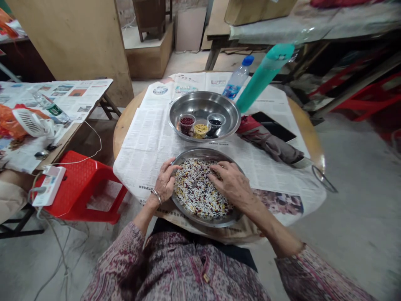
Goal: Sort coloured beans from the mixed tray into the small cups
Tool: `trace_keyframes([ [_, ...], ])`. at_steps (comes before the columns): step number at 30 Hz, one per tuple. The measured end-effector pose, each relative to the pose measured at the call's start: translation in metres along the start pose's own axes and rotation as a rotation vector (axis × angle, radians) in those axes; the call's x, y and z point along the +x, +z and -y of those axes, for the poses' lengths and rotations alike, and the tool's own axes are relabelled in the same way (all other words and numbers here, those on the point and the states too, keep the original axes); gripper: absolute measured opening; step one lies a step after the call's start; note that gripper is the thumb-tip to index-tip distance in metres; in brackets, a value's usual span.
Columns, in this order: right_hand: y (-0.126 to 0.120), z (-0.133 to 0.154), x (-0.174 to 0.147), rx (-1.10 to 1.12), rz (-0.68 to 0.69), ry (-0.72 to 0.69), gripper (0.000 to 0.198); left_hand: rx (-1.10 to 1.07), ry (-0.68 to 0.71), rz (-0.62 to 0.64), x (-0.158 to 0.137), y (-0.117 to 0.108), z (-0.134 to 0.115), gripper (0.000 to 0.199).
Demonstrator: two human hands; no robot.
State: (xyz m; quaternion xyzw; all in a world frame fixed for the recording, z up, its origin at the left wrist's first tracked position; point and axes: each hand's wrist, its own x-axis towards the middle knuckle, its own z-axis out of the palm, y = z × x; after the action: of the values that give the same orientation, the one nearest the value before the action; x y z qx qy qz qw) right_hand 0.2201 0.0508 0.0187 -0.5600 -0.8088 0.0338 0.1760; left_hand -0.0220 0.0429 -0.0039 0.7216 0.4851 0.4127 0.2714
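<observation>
A round metal tray [206, 222] full of mixed white, dark red, yellow and black beans or grains [197, 188] lies in front of me at the near side of the table. My left hand [166, 179], with a bracelet at its wrist, grips the tray's left rim. Over the right part of the mix hovers or rests my right hand [230, 179], its fingers apart and bent down at the surface. Just behind stands a wider steel basin [205, 100]. Inside it are small clear cups of red beans [187, 121], yellow beans [200, 130] and black beans [214, 122].
Newspaper [138, 138] covers the round table. A water bottle [236, 79], a green bottle-like object [265, 77], a folded umbrella [269, 142] and a black phone [275, 126] lie beyond and right. Leftward are a red stool [84, 184] with a power strip [49, 186] and a small fan [29, 122].
</observation>
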Motion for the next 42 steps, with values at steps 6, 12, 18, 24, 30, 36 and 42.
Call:
trace_keyframes([
  [6,0.014,0.031,-0.012,0.208,0.154,-0.107,0.021,0.082,0.044,-0.048,-0.003,0.001,-0.001,0.040],
  [12,0.009,0.018,-0.011,0.383,0.150,-0.081,0.028,0.309,0.232,-0.098,-0.007,-0.008,-0.020,0.029],
  [18,-0.023,-0.007,-0.039,0.166,0.119,-0.059,0.029,0.422,0.265,0.277,0.012,-0.005,-0.041,0.047],
  [24,-0.008,0.001,-0.058,-0.010,0.170,-0.047,0.036,0.575,0.081,0.585,0.016,0.024,-0.054,0.098],
  [30,0.008,0.014,-0.023,0.145,0.237,0.040,0.024,0.556,-0.018,0.583,0.023,0.050,-0.063,0.021],
  [36,0.001,0.006,0.010,0.122,0.074,0.075,0.029,0.461,-0.032,0.436,0.062,0.050,-0.047,0.030],
  [42,-0.004,-0.004,0.002,-0.049,0.097,0.057,0.022,0.525,0.037,0.382,0.063,0.041,-0.043,0.022],
])
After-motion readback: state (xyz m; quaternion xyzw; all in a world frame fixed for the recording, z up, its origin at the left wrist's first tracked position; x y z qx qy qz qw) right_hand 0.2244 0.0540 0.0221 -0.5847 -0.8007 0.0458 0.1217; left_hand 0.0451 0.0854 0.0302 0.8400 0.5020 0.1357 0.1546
